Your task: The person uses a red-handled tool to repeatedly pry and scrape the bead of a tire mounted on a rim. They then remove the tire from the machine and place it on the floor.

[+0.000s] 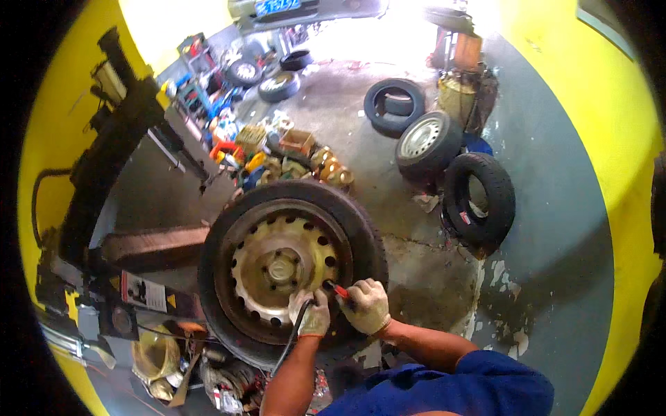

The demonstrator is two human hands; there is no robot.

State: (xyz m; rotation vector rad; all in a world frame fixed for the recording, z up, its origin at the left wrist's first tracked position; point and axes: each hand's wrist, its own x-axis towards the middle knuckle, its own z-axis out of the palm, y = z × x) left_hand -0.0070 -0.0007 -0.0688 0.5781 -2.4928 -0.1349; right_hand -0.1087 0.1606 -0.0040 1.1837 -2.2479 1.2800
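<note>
A large tyre on a steel wheel [281, 269], with round holes around its disc, faces me in the middle of the view. Both my hands wear whitish work gloves and are at its lower right side. My left hand [310, 313] is closed around a black hose [291, 340], which runs down along my forearm. My right hand [365, 305] grips a small red tool with a black end [340, 290], tilted toward the rim near one of the holes. The tool's exact kind is unclear, and so is whether its tip touches the wheel.
A dark machine arm [114, 139] stands at the left, with a flat bar [156, 249] beside the tyre. Loose tyres [479, 201] and a mounted wheel [429, 142] lie at the right. Clutter and boxes [297, 142] fill the floor beyond; a car bumper [312, 12] shows at the top.
</note>
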